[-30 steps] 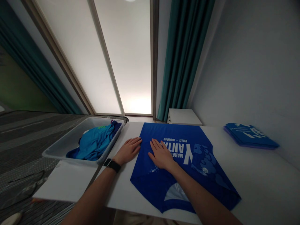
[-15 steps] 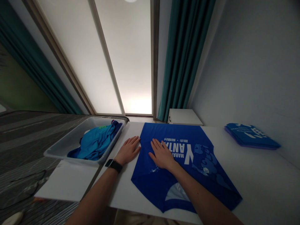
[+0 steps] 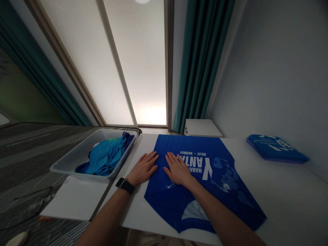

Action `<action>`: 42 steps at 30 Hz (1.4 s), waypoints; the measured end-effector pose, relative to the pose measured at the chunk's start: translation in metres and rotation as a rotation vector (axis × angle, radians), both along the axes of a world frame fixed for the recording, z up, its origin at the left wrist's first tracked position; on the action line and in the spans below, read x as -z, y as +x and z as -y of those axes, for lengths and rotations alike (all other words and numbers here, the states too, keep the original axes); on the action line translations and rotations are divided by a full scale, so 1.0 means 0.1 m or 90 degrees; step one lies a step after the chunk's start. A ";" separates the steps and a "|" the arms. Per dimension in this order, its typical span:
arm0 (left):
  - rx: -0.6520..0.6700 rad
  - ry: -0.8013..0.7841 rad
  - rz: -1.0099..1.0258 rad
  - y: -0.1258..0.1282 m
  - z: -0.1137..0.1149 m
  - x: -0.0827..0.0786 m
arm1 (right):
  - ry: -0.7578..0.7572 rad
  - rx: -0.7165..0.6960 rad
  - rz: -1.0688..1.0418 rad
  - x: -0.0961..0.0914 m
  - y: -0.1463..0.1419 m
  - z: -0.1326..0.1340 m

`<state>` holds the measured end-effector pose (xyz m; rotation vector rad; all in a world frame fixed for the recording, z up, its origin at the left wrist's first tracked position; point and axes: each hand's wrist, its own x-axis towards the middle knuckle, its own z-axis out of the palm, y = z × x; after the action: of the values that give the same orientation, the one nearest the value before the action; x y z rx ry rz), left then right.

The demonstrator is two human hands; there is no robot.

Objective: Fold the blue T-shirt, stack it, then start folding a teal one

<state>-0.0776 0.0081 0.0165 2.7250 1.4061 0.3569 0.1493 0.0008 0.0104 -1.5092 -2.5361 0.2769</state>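
Note:
A blue printed T-shirt point(image 3: 225, 150) lies spread on the white table point(image 3: 284, 194), its neckline toward me and white lettering upside down from where I look. My left hand point(image 3: 143, 167) rests flat at the shirt's left edge, fingertips on the cloth and palm over the table; a black watch point(image 3: 125, 185) is on that wrist. Flat on the shirt, beside the lettering, lies my right hand point(image 3: 178, 170) with its fingers stretched out. Its forearm crosses the lower part of the shirt and hides some of it.
On the left, a clear plastic bin point(image 3: 64, 167) holds crumpled blue clothes point(image 3: 105, 157). A stack of folded blue shirts point(image 3: 278, 148) sits at the table's right, near the wall. A white cabinet point(image 3: 202, 127) stands beyond the far edge, by the teal curtain point(image 3: 202, 68).
My left hand has shifted slightly right, so its fingertips now overlap the shirt's edge. The right hand and the shirt look nearly the same; the view has moved a little.

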 end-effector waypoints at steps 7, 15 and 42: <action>-0.024 0.002 -0.024 0.01 0.00 0.03 | -0.001 -0.002 0.003 0.01 0.00 -0.01; -0.054 -0.002 0.030 0.01 0.03 0.00 | -0.026 -0.002 0.004 -0.05 0.01 -0.01; 0.031 0.023 -0.057 0.77 0.08 0.09 | -0.033 0.264 0.121 0.02 1.75 0.44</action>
<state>-0.0008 0.0001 0.0072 2.8319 1.3641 0.2649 0.3239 -0.0427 0.0087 -2.1202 -2.2795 0.1445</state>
